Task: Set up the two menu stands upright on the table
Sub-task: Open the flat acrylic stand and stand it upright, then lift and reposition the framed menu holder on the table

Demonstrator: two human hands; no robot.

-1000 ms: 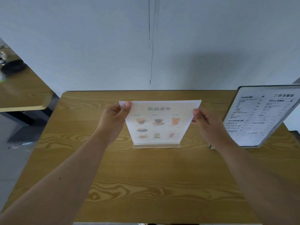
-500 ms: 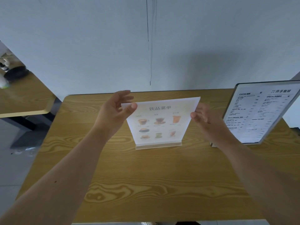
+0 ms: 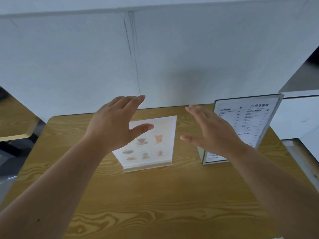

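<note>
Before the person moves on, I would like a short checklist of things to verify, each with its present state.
1. Drinks menu upright on its base: ok.
2. Text menu upright: ok, standing at the table's right side.
3. Left hand holds nothing: ok, fingers spread, in front of the drinks menu; contact cannot be told.
4. Right hand holds nothing: ok, open between the two menus.
5. Both bases fully on the table: drinks menu ok; text menu cannot tell, the right arm hides part of its base.
6. Menus apart from each other: ok, bare wood shows between them.
</note>
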